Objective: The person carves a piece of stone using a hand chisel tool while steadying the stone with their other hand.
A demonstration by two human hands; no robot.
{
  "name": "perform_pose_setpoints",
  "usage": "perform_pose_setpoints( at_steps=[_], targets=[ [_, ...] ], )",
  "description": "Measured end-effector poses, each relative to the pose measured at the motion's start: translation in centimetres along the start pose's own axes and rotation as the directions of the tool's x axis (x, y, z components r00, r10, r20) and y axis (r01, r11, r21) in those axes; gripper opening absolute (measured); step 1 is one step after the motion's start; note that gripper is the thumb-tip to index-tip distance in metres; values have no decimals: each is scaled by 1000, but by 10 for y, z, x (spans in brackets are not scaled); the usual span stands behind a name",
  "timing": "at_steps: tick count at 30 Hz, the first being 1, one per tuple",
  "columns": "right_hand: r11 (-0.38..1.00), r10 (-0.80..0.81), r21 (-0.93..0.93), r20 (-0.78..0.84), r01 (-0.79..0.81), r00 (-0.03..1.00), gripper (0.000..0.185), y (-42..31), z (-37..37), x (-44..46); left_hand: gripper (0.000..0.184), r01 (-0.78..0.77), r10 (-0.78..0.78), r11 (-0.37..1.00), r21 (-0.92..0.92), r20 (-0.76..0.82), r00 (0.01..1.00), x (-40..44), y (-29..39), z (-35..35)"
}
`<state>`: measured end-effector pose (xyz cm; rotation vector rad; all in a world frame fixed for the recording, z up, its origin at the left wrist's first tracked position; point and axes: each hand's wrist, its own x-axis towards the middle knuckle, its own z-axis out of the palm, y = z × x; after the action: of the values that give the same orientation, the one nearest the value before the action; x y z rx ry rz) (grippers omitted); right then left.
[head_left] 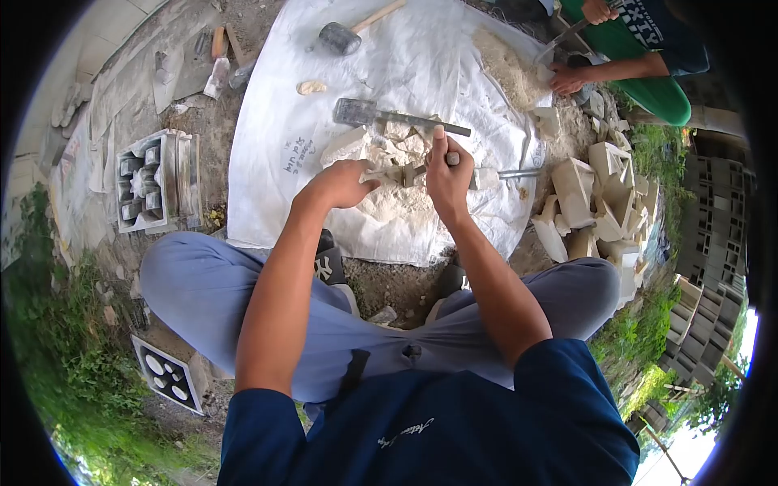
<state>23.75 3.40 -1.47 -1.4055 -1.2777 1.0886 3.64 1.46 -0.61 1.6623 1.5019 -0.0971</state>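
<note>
My right hand (447, 174) is closed around the handle of a small hammer (412, 174), thumb up, with the handle's end showing in the fist. The brown head points left, low over broken pale stone. My left hand (340, 184) has its thumb and fingers around a pale stone piece (379, 175) beside that head; the fingertips are partly hidden. Pale stone chunks (412, 146) and powder lie beneath both hands. Just beyond them rests a sledge-like mallet (356, 112) with a dark bar alongside. To the right of my right hand are a pale block (484, 179) and thin metal rods (519, 173).
A white sheet (267, 121) spreads under the work, with a black mallet (340, 38) at its far side. Cut stone blocks (574, 190) pile up at right. A block mould (146, 182) stands at left near a trowel (217, 74). Another person's hand (569, 79) works at far right.
</note>
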Motion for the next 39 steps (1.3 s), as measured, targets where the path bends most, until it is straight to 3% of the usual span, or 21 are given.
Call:
perform_pose_setpoints(
  at_steps=[2, 6, 7, 8, 10, 11, 13, 16, 18, 20, 24, 26, 27, 28, 30, 34, 36, 38, 39],
  targets=[
    [994, 59, 92, -26, -56, 998, 49, -35, -2, -3, 53, 26, -26, 1000, -7, 9, 1000, -2, 1, 0],
    [994, -78, 68, -31, 80, 996, 49, -10, 2, -4, 52, 39, -39, 999, -7, 14, 999, -1, -3, 3],
    [1000, 5, 8, 10, -6, 1000, 49, 14, 4, -5, 53, 31, -31, 999, 13, 9, 999, 1, -3, 4],
    [990, -123, -65, -12, 122, 992, 49, 26, 2, -3, 53, 26, -26, 999, 20, 6, 1000, 1, -2, 4],
    [986, 92, 143, -8, -89, 996, 48, 0, -1, 4, 53, 1, -1, 1000, 19, 7, 1000, 0, -1, 2],
    [985, 98, 145, -14, -95, 995, 48, -15, -2, 2, 53, -1, 0, 1000, 23, 15, 1000, 0, -1, 2],
    [1000, -27, 13, -47, 27, 999, 48, -35, -3, 0, 53, 55, -55, 998, 2, 29, 998, -2, 1, -1],
    [997, -71, -14, -45, 71, 996, 49, -15, 0, -5, 52, 37, -37, 999, 12, 7, 999, -2, -1, 2],
    [975, -129, -181, 25, 132, 991, 50, -4, 0, -8, 53, 29, -29, 1000, -2, 8, 1000, -2, -1, 3],
    [997, 2, -78, 23, 0, 1000, 49, -10, -2, -5, 53, 18, -18, 1000, -2, 16, 1000, 1, -2, 1],
    [1000, -3, -6, -25, 3, 1000, 49, -47, 0, -9, 52, 19, -19, 1000, -7, 6, 1000, 1, -4, 2],
    [998, -58, -37, 9, 58, 998, 48, -39, 0, -11, 52, 12, -11, 1000, -16, 10, 1000, 0, -6, 4],
    [999, -2, -47, 53, 5, 999, 48, -28, 2, -11, 52, 16, -16, 1000, -8, 12, 1000, 0, -5, 4],
    [972, -44, -226, 116, 70, 992, 49, -13, 2, -8, 53, 17, -17, 1000, 5, 14, 1000, 0, -2, 2],
    [987, -63, -141, 110, 78, 992, 49, 5, 0, -8, 53, 18, -18, 1000, 14, 3, 1000, -2, 3, 0],
    [999, 2, -42, 85, 1, 996, 50, -41, -2, -13, 53, 34, -33, 999, -23, 39, 999, -1, -1, 0],
    [992, -117, 53, 83, 113, 990, 49, -48, -4, -16, 53, 29, -28, 999, -40, 16, 999, -1, -5, 3],
    [992, -116, 58, 104, 110, 988, 49, -34, -1, -14, 53, 14, -15, 999, -44, -7, 1000, 0, -6, 5],
    [999, -40, 21, 113, 38, 993, 49, -12, 2, -11, 53, 37, -37, 999, -29, 1, 999, -1, -2, 3]
  ],
)
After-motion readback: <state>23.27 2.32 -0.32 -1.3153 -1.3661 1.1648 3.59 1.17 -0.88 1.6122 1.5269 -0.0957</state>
